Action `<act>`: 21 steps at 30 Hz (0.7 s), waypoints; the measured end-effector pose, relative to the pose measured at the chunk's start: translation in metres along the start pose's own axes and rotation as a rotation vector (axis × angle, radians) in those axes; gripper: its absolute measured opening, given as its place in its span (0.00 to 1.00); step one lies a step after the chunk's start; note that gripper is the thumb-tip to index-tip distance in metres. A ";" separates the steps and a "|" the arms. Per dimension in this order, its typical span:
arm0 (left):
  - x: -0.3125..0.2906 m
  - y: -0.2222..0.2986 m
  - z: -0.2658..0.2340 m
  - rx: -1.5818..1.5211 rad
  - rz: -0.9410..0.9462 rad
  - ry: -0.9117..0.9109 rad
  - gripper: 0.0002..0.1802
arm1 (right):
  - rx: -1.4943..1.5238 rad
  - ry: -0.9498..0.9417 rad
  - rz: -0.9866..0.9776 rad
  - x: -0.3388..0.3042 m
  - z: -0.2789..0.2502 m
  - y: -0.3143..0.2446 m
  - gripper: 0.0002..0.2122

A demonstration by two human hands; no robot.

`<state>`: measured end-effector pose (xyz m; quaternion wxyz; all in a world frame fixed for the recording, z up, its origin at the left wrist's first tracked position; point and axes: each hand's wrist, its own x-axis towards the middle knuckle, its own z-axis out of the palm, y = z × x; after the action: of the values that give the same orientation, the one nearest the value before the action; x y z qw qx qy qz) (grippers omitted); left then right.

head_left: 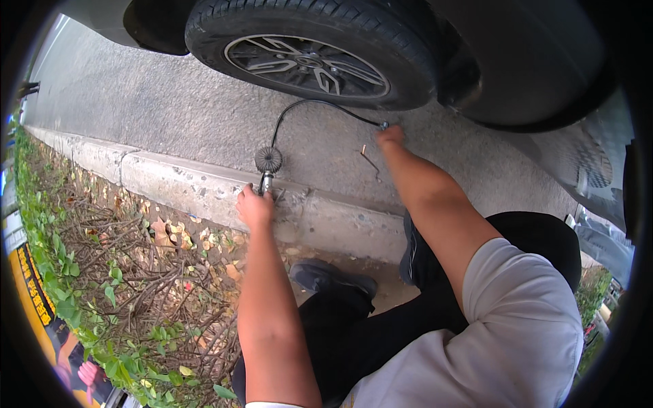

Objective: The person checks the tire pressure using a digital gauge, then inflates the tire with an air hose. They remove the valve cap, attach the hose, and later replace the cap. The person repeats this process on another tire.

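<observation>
A tyre pressure gauge [269,160] with a round, dark ribbed head and a metal stem is upright over the kerb. My left hand [256,206] has its fingers closed around the lower end of that stem. From the gauge a thin black hose [280,122] arches to the right. Its metal end fitting [384,125] is pinched in my right hand [390,135], just below the car tyre [408,75] and apart from the wheel rim [309,62]. The fingertips of my right hand are partly hidden behind the hand itself.
A concrete kerb [183,173] runs between the asphalt and a strip of dry leaves and twigs [170,272]. A thin stick-like piece [369,162] lies on the road beside my right forearm. Green plants [68,272] border the left. My shoe [333,277] stands behind the kerb.
</observation>
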<state>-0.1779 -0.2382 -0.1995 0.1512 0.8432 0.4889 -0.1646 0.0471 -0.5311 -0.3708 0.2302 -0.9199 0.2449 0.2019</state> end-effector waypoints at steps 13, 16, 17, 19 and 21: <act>0.005 0.084 -0.006 -0.352 0.441 0.215 0.27 | 0.988 0.127 0.027 -0.123 0.006 0.004 0.07; 0.004 0.140 -0.032 -0.691 0.643 -0.176 0.28 | 1.092 0.104 -0.226 -0.185 -0.016 -0.052 0.09; 0.000 0.155 -0.042 -0.728 0.629 -0.317 0.28 | 1.065 0.098 -0.365 -0.197 -0.028 -0.074 0.08; -0.005 0.169 -0.067 -0.864 0.597 -0.447 0.27 | 1.065 0.050 -0.567 -0.208 -0.055 -0.114 0.08; -0.006 0.174 -0.090 -1.090 0.584 -0.425 0.26 | 1.096 0.021 -0.719 -0.211 -0.078 -0.147 0.08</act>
<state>-0.0165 -0.2883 -0.0992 0.6891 0.6928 0.2124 -0.0085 -0.0216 -0.3823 -0.1575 0.7164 -0.6958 -0.0083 -0.0505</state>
